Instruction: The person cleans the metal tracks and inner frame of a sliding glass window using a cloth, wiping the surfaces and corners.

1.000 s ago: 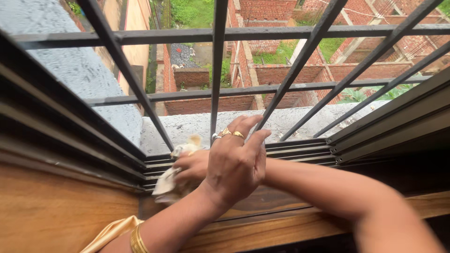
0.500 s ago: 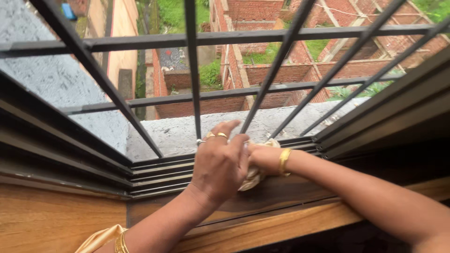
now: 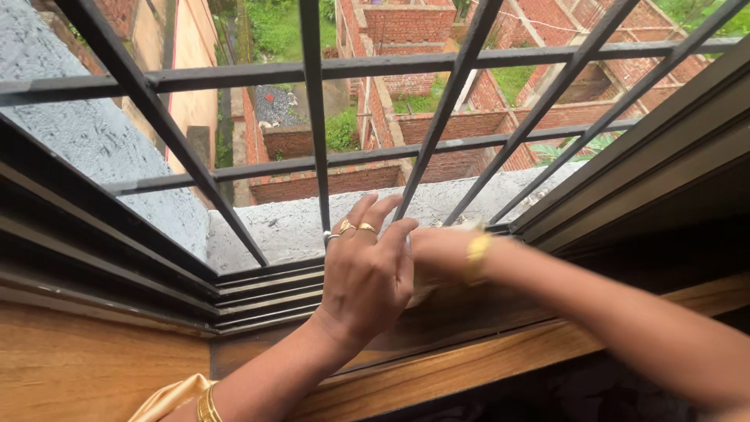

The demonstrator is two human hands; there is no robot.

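My left hand [image 3: 366, 273], with rings on its fingers, lies flat and open on the dark sliding-window track [image 3: 266, 291], fingertips up beside a vertical bar of the black metal grille [image 3: 312, 117]. My right hand [image 3: 437, 252], a gold bangle at the wrist, reaches in from the right and sits just behind the left hand on the track. It is closed on a pale cloth [image 3: 420, 292], which is blurred and mostly hidden by both hands.
A wooden sill [image 3: 469, 359] runs below the track. Beyond the grille there is a rough grey concrete ledge [image 3: 269, 230], then brick buildings and green ground far below. The window frame [image 3: 641, 172] closes in on the right.
My right hand with the cloth has slid along the track from the left of my left hand to its right. The left hand has stayed almost in place.
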